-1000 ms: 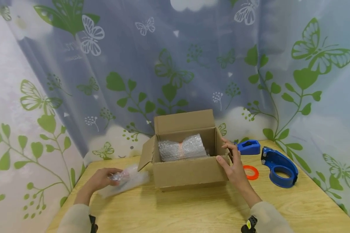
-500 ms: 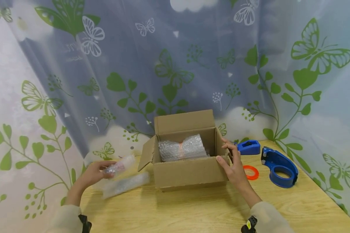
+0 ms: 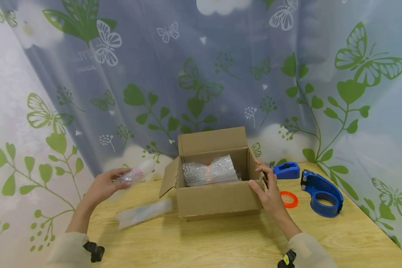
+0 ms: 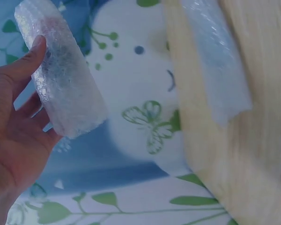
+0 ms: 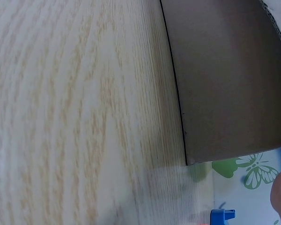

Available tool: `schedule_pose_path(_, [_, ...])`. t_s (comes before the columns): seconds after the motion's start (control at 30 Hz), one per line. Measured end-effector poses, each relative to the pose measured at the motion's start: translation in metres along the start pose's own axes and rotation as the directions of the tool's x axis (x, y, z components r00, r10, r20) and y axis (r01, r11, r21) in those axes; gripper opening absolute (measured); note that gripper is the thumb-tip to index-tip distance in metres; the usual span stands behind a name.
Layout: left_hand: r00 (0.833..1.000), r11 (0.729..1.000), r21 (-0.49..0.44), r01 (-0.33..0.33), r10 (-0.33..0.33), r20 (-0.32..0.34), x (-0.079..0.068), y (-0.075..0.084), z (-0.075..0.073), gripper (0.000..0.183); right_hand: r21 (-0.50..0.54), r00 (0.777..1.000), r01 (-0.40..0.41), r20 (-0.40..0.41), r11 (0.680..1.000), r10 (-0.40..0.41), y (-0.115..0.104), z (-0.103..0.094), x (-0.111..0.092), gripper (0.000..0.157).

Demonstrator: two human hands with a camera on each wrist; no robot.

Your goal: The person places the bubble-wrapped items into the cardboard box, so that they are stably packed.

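Observation:
A small bubble-wrapped roll (image 3: 139, 174) is held up in my left hand (image 3: 100, 188), to the left of the box. In the left wrist view my thumb lies along one side of this bubble-wrapped roll (image 4: 65, 79), with fingers behind it. My right hand (image 3: 271, 195) grips the right front corner of the open cardboard box (image 3: 219, 201), thumb on the front edge and fingers over the right side. Inside lies a bubble-wrapped bundle (image 3: 192, 173) with a pinkish band round its middle. On the table, left of the box, lies a second bubble-wrapped roll (image 3: 144, 213).
Right of the box are a blue tape dispenser (image 3: 286, 171), an orange tape ring (image 3: 295, 201) and a larger blue tape dispenser (image 3: 316, 182). The box's left flap (image 3: 169, 176) sticks out sideways and its back flap stands up. Patterned curtains border the wooden table (image 3: 207, 245).
My left hand has lifted the small bubble-wrapped roll up and leftward, off the other roll, which stays on the table. My right hand and the box have stayed put.

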State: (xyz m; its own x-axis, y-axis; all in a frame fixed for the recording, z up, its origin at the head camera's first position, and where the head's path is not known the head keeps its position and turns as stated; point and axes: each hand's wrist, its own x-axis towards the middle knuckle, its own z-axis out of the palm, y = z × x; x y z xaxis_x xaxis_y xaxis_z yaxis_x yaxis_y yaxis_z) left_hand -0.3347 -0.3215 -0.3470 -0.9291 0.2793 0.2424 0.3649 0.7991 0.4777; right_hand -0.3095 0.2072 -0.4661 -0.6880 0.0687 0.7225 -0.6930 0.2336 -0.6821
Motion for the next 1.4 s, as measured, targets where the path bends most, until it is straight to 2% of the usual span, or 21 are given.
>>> schedule_pose_path(0.23, [0.999,0.999,-0.032,-0.032,0.031,-0.040,0.012,0.024,-0.003,0.061,0.002,1.000,-0.002,-0.004,1.000,0.002,0.003,0.000,-0.001,0.039])
schedule_pose_path(0.37, [0.998,0.997,-0.051,-0.050,0.048,-0.048,0.018,0.046,-0.002,0.063,0.003,1.000,-0.002,-0.001,1.000,0.002,0.003,-0.001,-0.001,0.039])
schedule_pose_path(0.53, [0.994,0.993,-0.056,-0.103,0.101,-0.051,0.028,0.073,0.007,0.061,0.006,1.000,-0.001,0.002,1.000,0.001,0.002,-0.002,-0.001,0.039])
schedule_pose_path(0.93, [0.973,0.960,-0.163,-0.228,0.219,-0.071,0.051,0.135,0.041,0.050,0.007,1.000,0.002,-0.001,1.000,-0.002,0.003,-0.002,0.000,0.039])
schedule_pose_path(1.27, [0.959,0.927,-0.253,-0.279,0.284,-0.017,0.068,0.167,0.083,0.048,0.025,1.000,-0.011,0.003,1.000,0.011,0.002,-0.001,-0.002,0.039])
schedule_pose_path(1.4, [0.955,0.928,-0.233,-0.289,0.298,-0.001,0.072,0.176,0.097,0.049,0.021,1.000,-0.005,0.001,1.000,0.005,0.001,0.001,-0.001,0.038])
